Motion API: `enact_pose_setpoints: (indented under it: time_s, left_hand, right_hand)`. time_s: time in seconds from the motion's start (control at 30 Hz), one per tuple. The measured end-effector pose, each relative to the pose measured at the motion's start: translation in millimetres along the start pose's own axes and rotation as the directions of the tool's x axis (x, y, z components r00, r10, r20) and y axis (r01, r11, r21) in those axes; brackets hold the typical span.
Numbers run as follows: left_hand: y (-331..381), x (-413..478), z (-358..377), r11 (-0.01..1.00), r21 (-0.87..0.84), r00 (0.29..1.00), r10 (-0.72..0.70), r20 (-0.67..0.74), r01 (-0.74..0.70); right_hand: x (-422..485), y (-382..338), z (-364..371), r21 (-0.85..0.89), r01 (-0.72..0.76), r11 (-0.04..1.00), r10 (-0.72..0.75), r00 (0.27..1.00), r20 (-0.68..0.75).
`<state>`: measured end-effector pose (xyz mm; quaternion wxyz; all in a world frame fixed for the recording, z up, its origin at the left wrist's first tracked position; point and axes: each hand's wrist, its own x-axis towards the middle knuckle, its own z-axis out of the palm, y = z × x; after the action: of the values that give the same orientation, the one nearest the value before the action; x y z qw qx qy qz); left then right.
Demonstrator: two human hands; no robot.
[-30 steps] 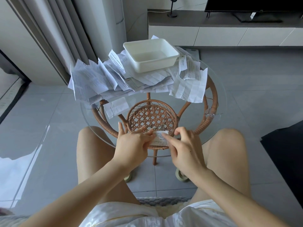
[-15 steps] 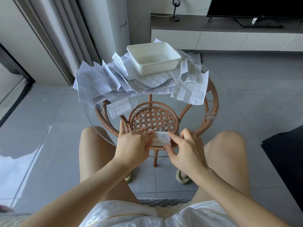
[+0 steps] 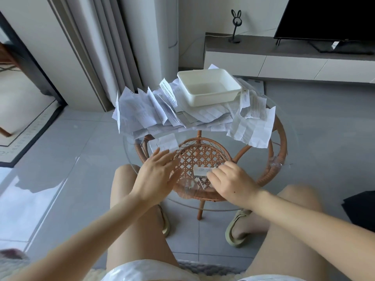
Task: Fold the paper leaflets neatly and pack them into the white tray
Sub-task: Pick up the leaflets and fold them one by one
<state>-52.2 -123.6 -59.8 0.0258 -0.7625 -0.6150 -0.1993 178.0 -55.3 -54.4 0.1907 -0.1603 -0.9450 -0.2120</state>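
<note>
Your right hand (image 3: 233,179) pinches the folded leaflet (image 3: 202,171) by its right end. The fingers (image 3: 212,176) are curled in narrow and the thumb sits on the far edge. The strip runs out to the left of those fingers, low over the glass table (image 3: 292,142) (whether it rests on the glass or is just clear of it, I cannot tell).

Your left hand (image 3: 158,175) holds nothing. Its fingers (image 3: 162,157) are spread wide and straight above the table, apart from the leaflet and to its left.

The fold looks finished, so the step in hand is probably the carry:

- Grip across the creased layers, not one loose corner, so the packet cannot spring open.
- Lift it rather than dragging it over the glass.
- The tray (image 3: 215,98) stands well beyond your fingers, on top of the pile (image 3: 142,110) of unfolded sheets, and looks empty.
- Lay the leaflet flat against one wall of the tray so that later ones can line up beside it.
- The tray sits on loose paper and may slide, so use your free left fingers to steady its near rim as you set the leaflet in.
</note>
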Motion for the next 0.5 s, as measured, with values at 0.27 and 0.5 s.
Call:
enact_pose_setpoints:
  time_s: [0.27, 0.5]
  left_hand:
    - [-39.9, 3.8, -4.1, 0.981, 0.131, 0.953, -0.170, 0.250, 0.141]
    - [-42.8, 4.5, -13.6, 0.981, 0.173, 0.976, -0.120, 0.184, 0.088]
  right_hand:
    - [89.0, 16.3, 28.3, 0.082, -0.218, 0.972, 0.229, 0.962, -0.149]
    - [90.2, 0.6, 56.7, 0.139, -0.145, 0.980, 0.124, 0.981, 0.152]
